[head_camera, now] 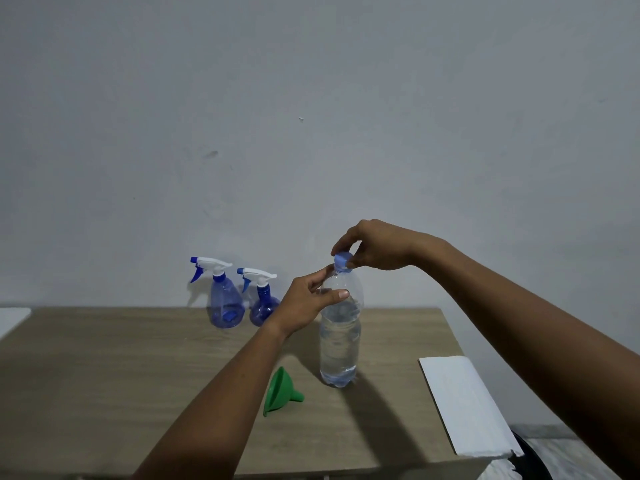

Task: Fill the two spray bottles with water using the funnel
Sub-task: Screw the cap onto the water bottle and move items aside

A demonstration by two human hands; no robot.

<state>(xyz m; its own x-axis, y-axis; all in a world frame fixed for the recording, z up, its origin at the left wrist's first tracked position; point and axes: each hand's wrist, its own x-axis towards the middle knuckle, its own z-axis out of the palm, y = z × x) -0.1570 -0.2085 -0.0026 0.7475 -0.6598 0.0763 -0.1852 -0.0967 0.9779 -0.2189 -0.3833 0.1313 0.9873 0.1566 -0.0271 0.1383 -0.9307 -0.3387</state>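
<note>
In the head view, both forearms are cut off by the lower edge of the frame. The neck of the water bottle (339,341) is partly hidden by the fingers of the left hand (308,299), which are curled round its shoulder with the thumb laid across the near side. The blue cap (343,260) is pinched between thumb and fingers of the right hand (374,247); whether it is screwed tight or loose cannot be told. The right flank of the shorter spray bottle (263,303) is covered by the left wrist. How much liquid is in it or in the taller spray bottle (225,303) is hard to make out through the blue plastic. A dark shape (530,455) below the right forearm cannot be identified.

The water bottle is stood upright on the wooden surface (104,368), mostly filled with clear water. The green funnel (278,393) is laid on its side just beside the bottle's base, near the left forearm. The two spray bottles are set side by side at the far edge, trigger heads on. A white panel (464,403) is laid over the right edge of the surface, and a white object (12,320) is cut off at the left. A plain grey-white wall (311,116) is seen behind, marked by a few small scuffs.
</note>
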